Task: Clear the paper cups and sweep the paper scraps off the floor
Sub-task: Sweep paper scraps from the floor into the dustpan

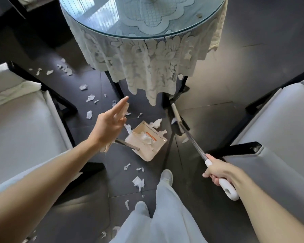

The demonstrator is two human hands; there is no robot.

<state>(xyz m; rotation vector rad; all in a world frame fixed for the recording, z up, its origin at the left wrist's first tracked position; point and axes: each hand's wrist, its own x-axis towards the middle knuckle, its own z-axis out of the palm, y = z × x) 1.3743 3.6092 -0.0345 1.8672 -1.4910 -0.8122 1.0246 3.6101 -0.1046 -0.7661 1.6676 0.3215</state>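
over the dark floor (209, 120), near the table (102, 30) legs: scraps being swept into a dustpan (148, 149)
right hand (221, 173) grips the white end of the broom (191, 137); left hand (109, 125) is open, fingers straight, beside the dustpan's cream handle (104, 148), not clasping it. unheld, the pan could likely slide or tip when the broom pushes, spilling its load. counted: one broom, one dustpan, over twenty paper scraps (138, 183) loose, mostly left and near; no paper cups in view.
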